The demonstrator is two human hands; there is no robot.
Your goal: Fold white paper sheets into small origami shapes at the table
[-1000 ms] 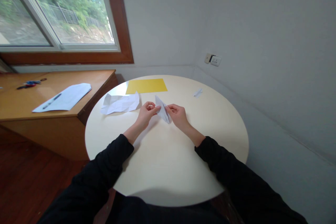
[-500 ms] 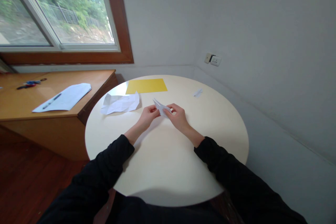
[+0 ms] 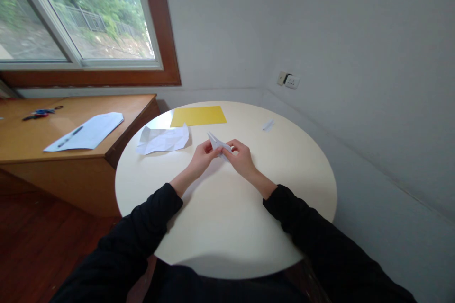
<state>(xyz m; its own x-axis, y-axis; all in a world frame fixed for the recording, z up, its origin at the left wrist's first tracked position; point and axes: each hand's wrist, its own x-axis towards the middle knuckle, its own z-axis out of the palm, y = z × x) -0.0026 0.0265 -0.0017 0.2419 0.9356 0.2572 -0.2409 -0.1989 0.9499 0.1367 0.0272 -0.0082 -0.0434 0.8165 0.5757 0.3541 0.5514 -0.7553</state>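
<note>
A small folded piece of white paper is held between my two hands above the middle of the round white table. My left hand pinches its left side, the thumb lying across the near face. My right hand grips the right side between thumb and fingers. The two thumb tips nearly meet on the paper. A pointed fold sticks up at the top left, and the lower part is partly covered by my fingers.
Beyond my hands lie a creased white sheet, a yellow sheet and a small folded white scrap. On the wooden desk at left are paper, a black pen and scissors.
My left thumb has moved right, across the folded paper toward my right thumb. My right hand and the things on the table have stayed put.
</note>
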